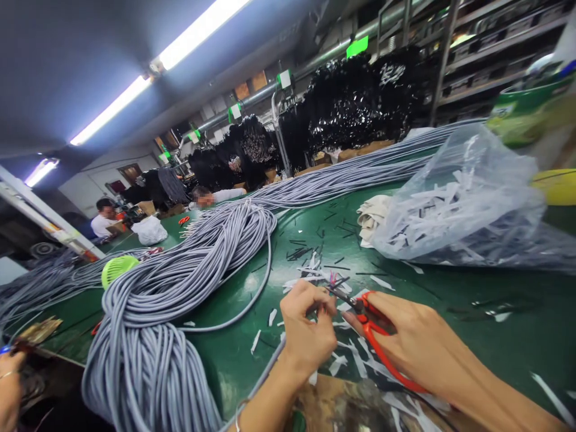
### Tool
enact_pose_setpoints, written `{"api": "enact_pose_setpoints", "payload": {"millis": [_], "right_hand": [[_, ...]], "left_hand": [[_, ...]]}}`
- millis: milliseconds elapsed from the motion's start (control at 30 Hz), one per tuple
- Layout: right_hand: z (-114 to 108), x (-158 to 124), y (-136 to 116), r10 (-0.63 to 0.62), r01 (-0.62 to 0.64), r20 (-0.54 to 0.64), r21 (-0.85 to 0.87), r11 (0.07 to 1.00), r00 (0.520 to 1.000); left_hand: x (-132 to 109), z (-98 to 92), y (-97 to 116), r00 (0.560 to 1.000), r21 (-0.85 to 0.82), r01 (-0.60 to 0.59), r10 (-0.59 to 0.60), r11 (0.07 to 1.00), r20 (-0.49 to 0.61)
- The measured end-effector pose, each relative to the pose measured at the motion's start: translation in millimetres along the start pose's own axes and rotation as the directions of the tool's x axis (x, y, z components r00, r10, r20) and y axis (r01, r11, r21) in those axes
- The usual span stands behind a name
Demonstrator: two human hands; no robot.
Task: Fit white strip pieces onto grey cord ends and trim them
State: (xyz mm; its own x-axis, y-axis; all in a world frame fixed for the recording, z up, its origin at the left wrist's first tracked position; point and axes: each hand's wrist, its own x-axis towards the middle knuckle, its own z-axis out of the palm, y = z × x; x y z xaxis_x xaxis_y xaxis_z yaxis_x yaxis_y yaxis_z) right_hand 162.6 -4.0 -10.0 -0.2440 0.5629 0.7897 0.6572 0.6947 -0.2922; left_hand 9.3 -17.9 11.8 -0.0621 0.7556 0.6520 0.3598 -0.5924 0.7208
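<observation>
My right hand (409, 330) grips red-handled scissors (375, 339), whose dark blades point left toward my other hand. Fingers pinched, my left hand (308, 321) holds the end of a grey cable (269, 367) that runs up along my forearm. Thin coloured wires (333, 278), some pinkish red, stick out just beyond my fingertips, close to the scissor tips. Whether the blades touch them I cannot tell. White and black offcuts (357, 359) lie scattered on the green table (243, 351) around both hands.
A big bundle of grey cables (180, 288) fills the left side. To the right are a clear bag (468, 198) of scraps, a beige cloth (372, 217) and a green bucket (522, 111). Another person's hand (9, 378) shows at lower left; people (105, 219) work farther back.
</observation>
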Motion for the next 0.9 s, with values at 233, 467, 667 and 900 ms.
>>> {"api": "enact_pose_setpoints", "payload": {"millis": [233, 467, 667, 900], "right_hand": [[-1.6, -1.8, -2.4, -0.028, 0.026, 0.042, 0.027, 0.999, 0.999], [-5.1, 3.6, 5.3, 0.225, -0.235, 0.088, 0.123, 0.964, 0.970], [-13.5, 8.0, 37.3, 0.386, -0.319, 0.295, -0.251, 0.914, 0.874], [-14.0, 0.7, 57.5, 0.396, -0.272, 0.448, -0.316, 0.909, 0.801]], "left_hand": [[-2.4, 0.1, 2.3, 0.999, 0.007, -0.001, 0.002, 1.000, -0.040], [10.0, 1.1, -4.6, 0.879, -0.199, 0.471, -0.476, 0.859, 0.027], [13.1, -18.3, 7.4, 0.895, -0.032, 0.445, -0.444, 0.895, 0.038], [-75.7, -94.4, 41.9, 0.747, 0.256, 0.544, -0.600, 0.799, 0.287]]}}
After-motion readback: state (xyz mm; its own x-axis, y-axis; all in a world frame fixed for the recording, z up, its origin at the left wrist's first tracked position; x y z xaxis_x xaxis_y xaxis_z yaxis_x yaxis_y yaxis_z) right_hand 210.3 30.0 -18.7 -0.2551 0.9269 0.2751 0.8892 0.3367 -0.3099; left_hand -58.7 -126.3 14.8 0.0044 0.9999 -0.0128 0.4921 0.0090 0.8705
